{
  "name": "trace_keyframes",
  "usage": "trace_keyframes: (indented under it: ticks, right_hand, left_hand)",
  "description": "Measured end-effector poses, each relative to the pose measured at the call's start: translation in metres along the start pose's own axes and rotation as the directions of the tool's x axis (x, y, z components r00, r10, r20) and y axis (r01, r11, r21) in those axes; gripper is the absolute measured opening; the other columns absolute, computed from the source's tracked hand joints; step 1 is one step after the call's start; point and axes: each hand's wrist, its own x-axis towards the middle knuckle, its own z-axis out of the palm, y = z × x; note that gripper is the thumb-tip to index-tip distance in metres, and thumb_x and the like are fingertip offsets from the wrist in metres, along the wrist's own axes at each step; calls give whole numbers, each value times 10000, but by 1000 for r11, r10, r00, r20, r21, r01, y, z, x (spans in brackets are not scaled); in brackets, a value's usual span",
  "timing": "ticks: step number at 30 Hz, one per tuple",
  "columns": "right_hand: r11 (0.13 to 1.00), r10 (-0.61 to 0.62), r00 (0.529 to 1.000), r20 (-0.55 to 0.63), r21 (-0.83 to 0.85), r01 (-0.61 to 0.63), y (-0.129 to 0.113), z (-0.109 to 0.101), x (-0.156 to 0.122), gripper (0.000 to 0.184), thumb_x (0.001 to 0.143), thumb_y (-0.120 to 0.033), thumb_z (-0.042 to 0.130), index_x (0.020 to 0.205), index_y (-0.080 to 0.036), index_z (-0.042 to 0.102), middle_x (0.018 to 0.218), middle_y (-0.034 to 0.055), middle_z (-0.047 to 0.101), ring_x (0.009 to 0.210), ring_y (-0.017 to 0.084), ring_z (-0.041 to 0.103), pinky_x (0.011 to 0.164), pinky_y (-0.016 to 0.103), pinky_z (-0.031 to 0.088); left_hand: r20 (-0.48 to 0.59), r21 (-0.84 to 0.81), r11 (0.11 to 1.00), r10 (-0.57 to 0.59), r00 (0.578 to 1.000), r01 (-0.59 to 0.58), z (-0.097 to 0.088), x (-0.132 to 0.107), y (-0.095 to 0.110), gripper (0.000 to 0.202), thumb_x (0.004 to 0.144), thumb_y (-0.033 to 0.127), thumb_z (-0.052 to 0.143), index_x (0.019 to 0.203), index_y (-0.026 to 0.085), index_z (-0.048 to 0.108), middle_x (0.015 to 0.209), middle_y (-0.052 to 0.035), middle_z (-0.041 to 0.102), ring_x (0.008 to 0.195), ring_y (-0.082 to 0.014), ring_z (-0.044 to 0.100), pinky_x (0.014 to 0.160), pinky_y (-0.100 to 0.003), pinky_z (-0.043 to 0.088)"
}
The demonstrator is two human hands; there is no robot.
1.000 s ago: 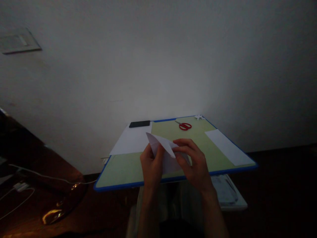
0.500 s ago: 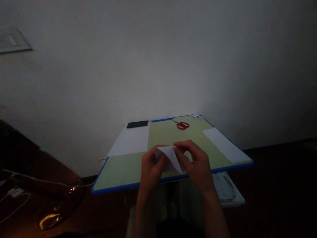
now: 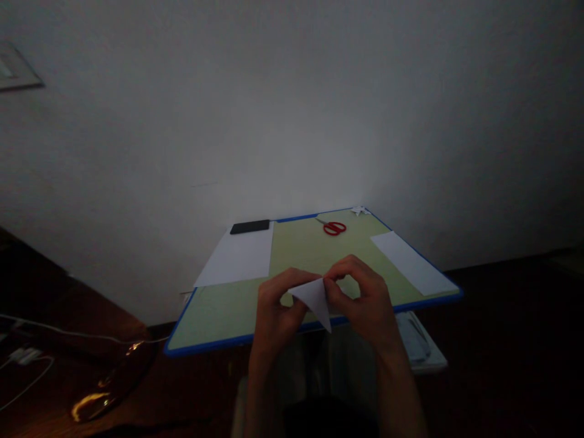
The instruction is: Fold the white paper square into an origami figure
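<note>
Scissors (image 3: pixel 334 227) (red handles) lie nr far edge of bench (image 3: pixel 223 313), spiky white paper bit (image 3: pixel 359 210) at far R corner, white strip (image 3: pixel 413 261) along R edge, black slab (image 3: pixel 249 227) on white sheet (image 3: pixel 237 258) far L. Folded paper (image 3: pixel 316 294) is up nr bench's near edge, btwn L hand (image 3: pixel 276 310), holding its L side, & R hand (image 3: pixel 365 298), pinching top corner; both block part of bench. Pale green top, blue rim, grey wall (image 3: pixel 292 121) behind; room's dim.

No readable text or signs
</note>
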Motion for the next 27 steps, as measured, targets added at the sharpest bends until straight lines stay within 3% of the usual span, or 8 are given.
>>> trace_keyframes:
  ticks: [6,14,20,27]
  right_hand:
    - [1000,3,1000,26,-11,-3,-3,0,-1,118,940,-173,678,841,-234,695,798,-5,676,761,175,643,720,318,493]
    - [1000,0,1000,8,-25,0,-4,1,0,147,920,-122,694,810,-217,677,780,-16,660,756,155,629,714,287,476]
    - [1000,15,1000,-17,4,-15,-2,4,1,124,938,-151,675,834,-219,678,784,-19,659,757,156,617,715,288,473]
    - [999,35,999,-6,17,-35,1,1,2,132,940,-151,689,822,-210,681,778,-22,656,750,142,610,711,273,461]
  left_hand:
    - [-2,52,984,169,986,-169,-5,-1,0,261,831,78,688,987,226,836,921,-39,820,822,-177,761,747,-265,571]
    - [47,134,968,208,977,-212,-6,-3,-3,281,843,50,725,1045,218,825,970,-49,821,872,-173,767,782,-260,584]
    - [-18,93,968,237,971,-235,-2,1,-5,277,845,59,731,1053,219,819,957,-39,818,852,-167,763,756,-254,585]
    - [37,89,963,251,967,-253,-3,2,-10,337,847,56,738,1128,222,821,999,-60,802,888,-169,754,766,-249,581]
